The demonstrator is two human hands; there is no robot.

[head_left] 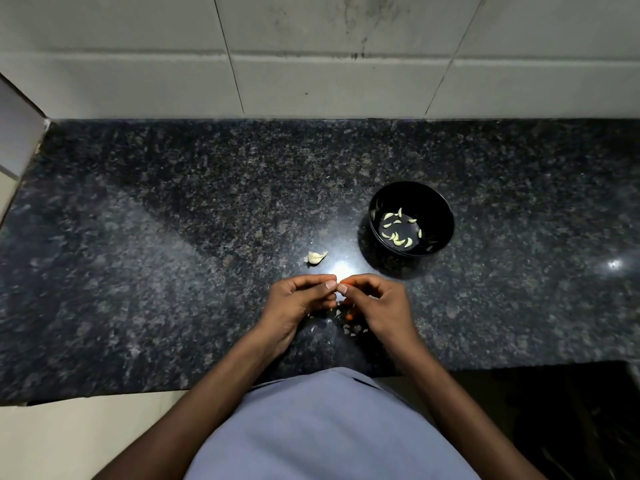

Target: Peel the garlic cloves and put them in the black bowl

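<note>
A black bowl [440, 206] stands on the dark granite counter to the right of centre, with several peeled garlic cloves [398, 233] inside. A small clump of unpeeled garlic [316, 257] lies on the counter to the left of the bowl. Just in front of it, my left hand [296, 301] and my right hand [375, 304] meet fingertip to fingertip with curled fingers. They pinch something small between them that is mostly hidden by the fingers and by a bright glare on the counter. Bits of garlic skin [351, 328] lie under my hands.
The speckled granite counter [173, 254] runs to a tiled wall [311, 64] at the back. Its front edge lies close to my body, and a pale surface sits at the left corner. A dark area lies below the counter at the lower right.
</note>
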